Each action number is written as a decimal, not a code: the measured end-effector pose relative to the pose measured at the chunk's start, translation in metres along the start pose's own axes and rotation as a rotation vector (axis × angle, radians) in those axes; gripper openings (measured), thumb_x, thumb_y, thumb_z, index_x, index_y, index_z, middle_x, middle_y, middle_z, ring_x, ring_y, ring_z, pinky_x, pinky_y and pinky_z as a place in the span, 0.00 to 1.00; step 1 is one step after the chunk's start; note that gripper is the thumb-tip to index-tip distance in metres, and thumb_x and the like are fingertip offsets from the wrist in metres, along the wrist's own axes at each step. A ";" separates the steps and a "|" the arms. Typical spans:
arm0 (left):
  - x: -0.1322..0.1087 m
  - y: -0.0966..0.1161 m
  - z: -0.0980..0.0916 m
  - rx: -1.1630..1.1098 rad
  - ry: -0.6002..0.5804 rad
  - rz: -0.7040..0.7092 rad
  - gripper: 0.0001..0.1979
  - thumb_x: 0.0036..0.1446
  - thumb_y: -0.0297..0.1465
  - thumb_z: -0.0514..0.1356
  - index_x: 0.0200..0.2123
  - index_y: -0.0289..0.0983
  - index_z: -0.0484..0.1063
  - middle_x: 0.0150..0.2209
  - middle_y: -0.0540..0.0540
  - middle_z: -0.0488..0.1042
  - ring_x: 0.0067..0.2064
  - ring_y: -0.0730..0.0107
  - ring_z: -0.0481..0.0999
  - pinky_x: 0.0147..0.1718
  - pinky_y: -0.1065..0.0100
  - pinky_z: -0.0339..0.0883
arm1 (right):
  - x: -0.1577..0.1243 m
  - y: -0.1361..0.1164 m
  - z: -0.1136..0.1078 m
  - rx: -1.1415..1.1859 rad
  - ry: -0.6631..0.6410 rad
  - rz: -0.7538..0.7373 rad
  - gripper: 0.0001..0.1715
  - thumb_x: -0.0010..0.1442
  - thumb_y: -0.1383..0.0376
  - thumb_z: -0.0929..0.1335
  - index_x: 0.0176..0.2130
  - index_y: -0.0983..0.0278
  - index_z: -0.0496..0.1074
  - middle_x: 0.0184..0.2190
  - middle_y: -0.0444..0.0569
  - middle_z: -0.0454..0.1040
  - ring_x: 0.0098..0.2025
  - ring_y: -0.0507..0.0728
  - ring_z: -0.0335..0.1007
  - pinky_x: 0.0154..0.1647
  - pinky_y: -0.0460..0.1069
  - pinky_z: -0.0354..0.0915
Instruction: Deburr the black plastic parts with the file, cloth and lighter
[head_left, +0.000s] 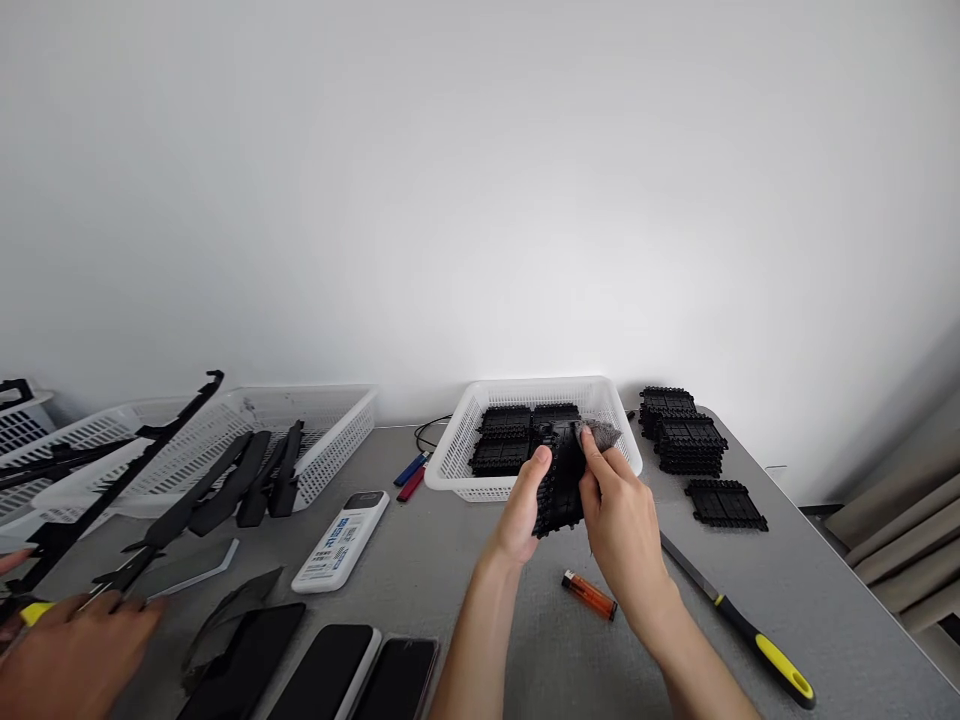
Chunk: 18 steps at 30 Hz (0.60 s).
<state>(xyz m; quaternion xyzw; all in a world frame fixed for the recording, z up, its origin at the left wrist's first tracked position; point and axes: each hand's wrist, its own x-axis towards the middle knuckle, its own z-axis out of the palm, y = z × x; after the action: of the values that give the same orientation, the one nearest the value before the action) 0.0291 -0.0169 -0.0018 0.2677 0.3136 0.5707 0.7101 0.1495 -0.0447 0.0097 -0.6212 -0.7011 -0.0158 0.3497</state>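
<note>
One black panel is edge-gripped by the left hand, right hand pinching grey mesh, basket rim behind, tabletop below.

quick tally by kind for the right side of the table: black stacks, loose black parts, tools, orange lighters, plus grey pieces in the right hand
Black stacks: 2
Loose black part: 1
Tool: 1
Orange lighter: 1
Grey piece in the right hand: 1
Total: 6
</note>
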 end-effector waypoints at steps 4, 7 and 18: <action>0.001 0.004 0.005 -0.050 0.009 -0.013 0.25 0.60 0.46 0.60 0.55 0.36 0.76 0.52 0.40 0.79 0.61 0.50 0.71 0.63 0.56 0.62 | -0.004 -0.010 -0.007 -0.089 -0.156 0.019 0.30 0.67 0.73 0.58 0.64 0.63 0.66 0.36 0.51 0.76 0.27 0.53 0.71 0.23 0.46 0.57; 0.001 0.009 0.005 -0.072 0.044 -0.033 0.28 0.61 0.49 0.57 0.56 0.36 0.74 0.51 0.38 0.80 0.58 0.49 0.74 0.59 0.55 0.67 | -0.005 -0.015 -0.012 -0.103 -0.232 0.001 0.31 0.66 0.73 0.58 0.64 0.59 0.66 0.38 0.50 0.77 0.28 0.53 0.73 0.23 0.47 0.55; 0.005 0.020 0.011 -0.119 0.174 0.040 0.27 0.62 0.50 0.55 0.52 0.37 0.76 0.42 0.41 0.83 0.47 0.54 0.81 0.48 0.61 0.75 | -0.012 -0.014 -0.014 -0.168 -0.332 -0.079 0.28 0.64 0.72 0.62 0.60 0.57 0.71 0.34 0.47 0.80 0.28 0.55 0.76 0.23 0.49 0.48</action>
<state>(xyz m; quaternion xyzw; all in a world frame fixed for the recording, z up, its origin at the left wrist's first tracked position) 0.0248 -0.0077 0.0196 0.1807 0.3342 0.6234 0.6834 0.1440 -0.0650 0.0195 -0.6140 -0.7694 0.0149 0.1752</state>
